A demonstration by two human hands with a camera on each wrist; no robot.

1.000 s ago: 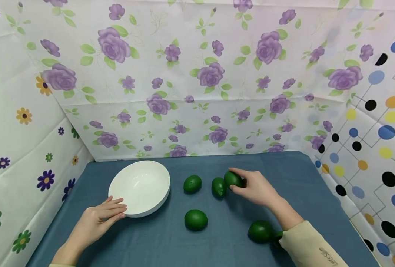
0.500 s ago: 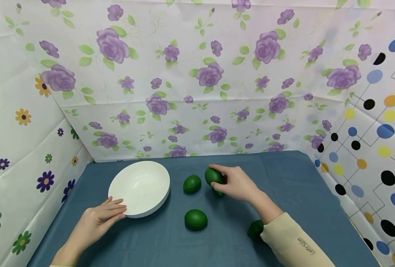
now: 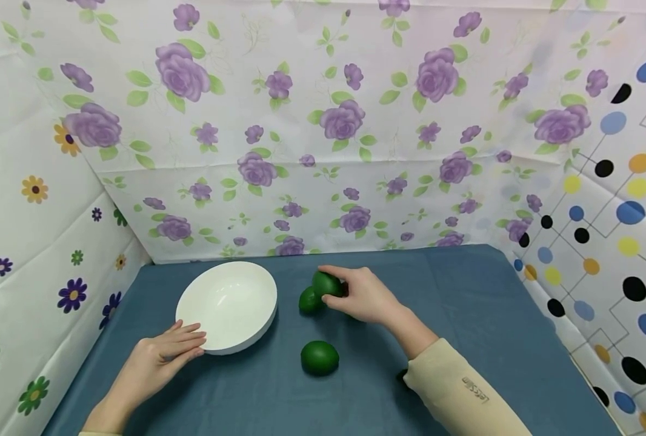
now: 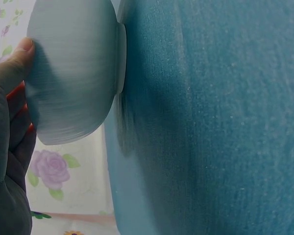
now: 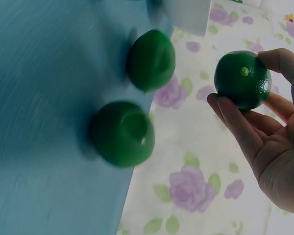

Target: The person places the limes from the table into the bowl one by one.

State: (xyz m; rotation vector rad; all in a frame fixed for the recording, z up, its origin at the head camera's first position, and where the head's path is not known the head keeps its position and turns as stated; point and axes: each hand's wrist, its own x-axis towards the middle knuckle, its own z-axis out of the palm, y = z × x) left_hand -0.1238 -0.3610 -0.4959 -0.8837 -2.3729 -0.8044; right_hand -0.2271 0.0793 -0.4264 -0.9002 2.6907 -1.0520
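Note:
A white bowl stands at the left of the blue cloth. My left hand holds its near-left rim, with the thumb at the rim in the left wrist view, beside the bowl's outer wall. Between thumb and fingertips, my right hand grips a green lime, raised off the cloth; the right wrist view shows its pale stem spot. In the head view the held lime overlaps another lime on the cloth. A further lime lies mostly hidden beneath the right hand.
One more lime lies nearer on the blue cloth. A dark bit of something shows beside the right sleeve, which covers the rest. Flowered sheets wall the back and left; a dotted sheet hangs right.
My right hand has carried the lime leftward, over another lime and toward the bowl. Its sleeve now covers nearly all of what lay at the near right. The left hand stays at the bowl.

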